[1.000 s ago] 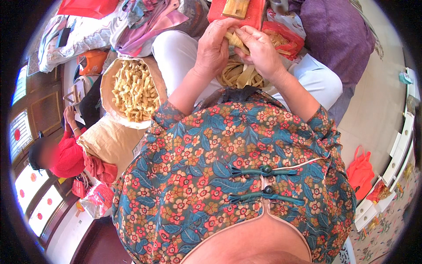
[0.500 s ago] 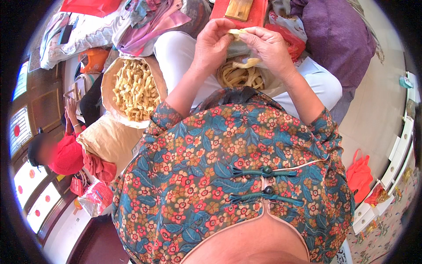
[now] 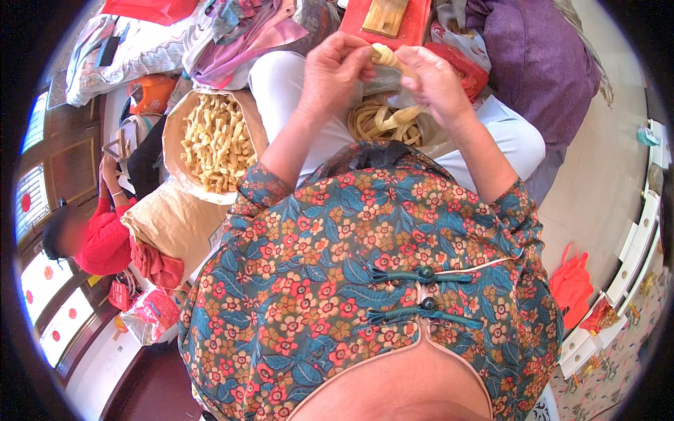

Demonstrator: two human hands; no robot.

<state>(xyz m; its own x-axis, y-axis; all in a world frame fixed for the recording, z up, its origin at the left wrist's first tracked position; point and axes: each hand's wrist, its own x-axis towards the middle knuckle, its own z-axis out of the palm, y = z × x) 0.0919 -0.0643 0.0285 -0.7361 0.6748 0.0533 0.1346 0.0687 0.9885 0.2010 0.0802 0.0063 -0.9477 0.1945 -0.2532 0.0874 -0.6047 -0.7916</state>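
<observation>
Through my remote feed, the left hand (image 3: 335, 74) sits at twelve o'clock, fingers bunched against the near end of a yellowish strip (image 3: 385, 55); I can't tell whether they grip it. The right hand (image 3: 437, 84), at one o'clock, pinches the strip's other end between thumb and curled fingers. Half a second ago that strip stretched flat between both sets of fingertips; now it shows as a wrapped knot, just past twelve, below the wooden block (image 3: 384, 17). A pale length (image 3: 404, 117) that hung blurred under the right hand now slants lower, over the coiled strips (image 3: 365, 121) at one o'clock. At ten, the knotted pieces (image 3: 217, 144) fill their paper-sided container (image 3: 173, 133) as before.
</observation>
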